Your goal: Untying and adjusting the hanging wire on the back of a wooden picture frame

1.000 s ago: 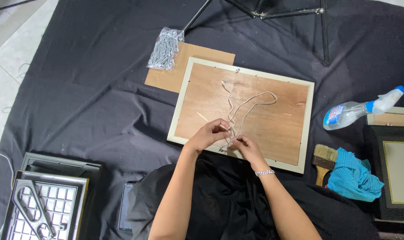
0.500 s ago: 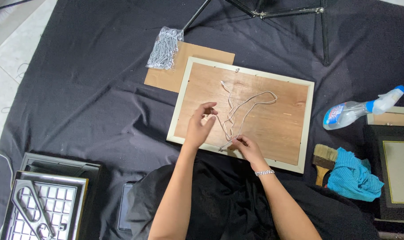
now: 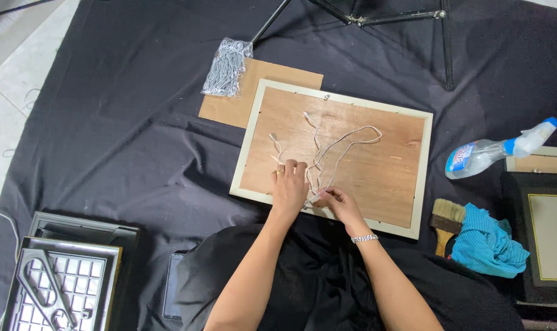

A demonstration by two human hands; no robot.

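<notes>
My hands on the frame back (image 3: 376,165) with the cord (image 3: 337,147), cardboard (image 3: 229,110) behind-left, spray bottle (image 3: 493,153) right, brush (image 3: 445,220) and cloth (image 3: 490,242) right-front
</notes>
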